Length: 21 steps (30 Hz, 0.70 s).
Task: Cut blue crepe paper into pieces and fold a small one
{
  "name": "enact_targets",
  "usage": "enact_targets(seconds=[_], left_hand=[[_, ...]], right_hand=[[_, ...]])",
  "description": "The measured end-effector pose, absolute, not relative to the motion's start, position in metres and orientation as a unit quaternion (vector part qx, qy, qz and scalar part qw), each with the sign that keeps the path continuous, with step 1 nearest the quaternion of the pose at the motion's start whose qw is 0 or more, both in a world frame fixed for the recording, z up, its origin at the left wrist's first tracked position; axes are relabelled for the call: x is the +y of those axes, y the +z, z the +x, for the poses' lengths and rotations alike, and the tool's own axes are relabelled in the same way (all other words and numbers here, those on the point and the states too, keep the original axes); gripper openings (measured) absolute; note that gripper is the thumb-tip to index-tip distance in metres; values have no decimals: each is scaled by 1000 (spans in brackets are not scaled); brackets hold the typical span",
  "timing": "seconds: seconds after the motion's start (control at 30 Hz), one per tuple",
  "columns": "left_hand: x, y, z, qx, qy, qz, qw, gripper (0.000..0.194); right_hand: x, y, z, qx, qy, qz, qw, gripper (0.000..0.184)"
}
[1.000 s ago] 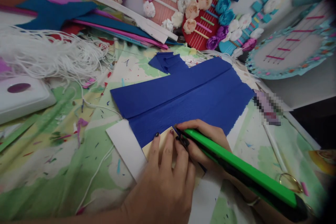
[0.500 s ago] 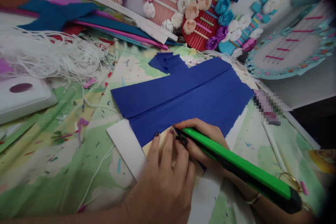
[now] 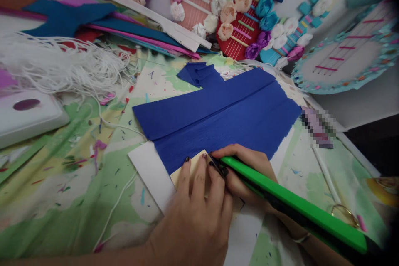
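Note:
My left hand [image 3: 195,212] lies flat with its fingers pressed on a cream card [image 3: 195,166] that sits on a white board [image 3: 149,172]. A sheet of blue crepe paper [image 3: 218,116] covers the far part of the card. My right hand [image 3: 246,170] is closed round a green utility knife [image 3: 293,208], whose tip meets the blue paper's edge right beside my left fingertips.
A tangle of white string [image 3: 62,64] lies at the left, above a white box [image 3: 28,114]. Coloured paper sheets [image 3: 102,20] and flower-decorated craft pieces [image 3: 237,12] line the back. Gold-handled scissors [image 3: 344,214] rest at the right on the paint-spattered table cover [image 3: 77,183].
The knife tip and my right hand have slid a little to the right and towards me along the paper's edge. My left hand has held still.

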State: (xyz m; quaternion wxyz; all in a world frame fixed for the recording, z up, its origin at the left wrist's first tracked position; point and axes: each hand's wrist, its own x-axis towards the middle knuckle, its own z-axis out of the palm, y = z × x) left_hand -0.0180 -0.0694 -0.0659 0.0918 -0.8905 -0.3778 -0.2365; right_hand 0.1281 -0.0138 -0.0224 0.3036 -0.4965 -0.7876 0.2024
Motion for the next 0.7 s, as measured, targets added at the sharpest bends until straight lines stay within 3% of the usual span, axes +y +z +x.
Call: enact_targets(seconds=[0.7], left_hand=[[-69,-66,-18,-375,-241,-890,91,42]], right_hand=[[-18,-27,133,-796,206,-483,301,27]])
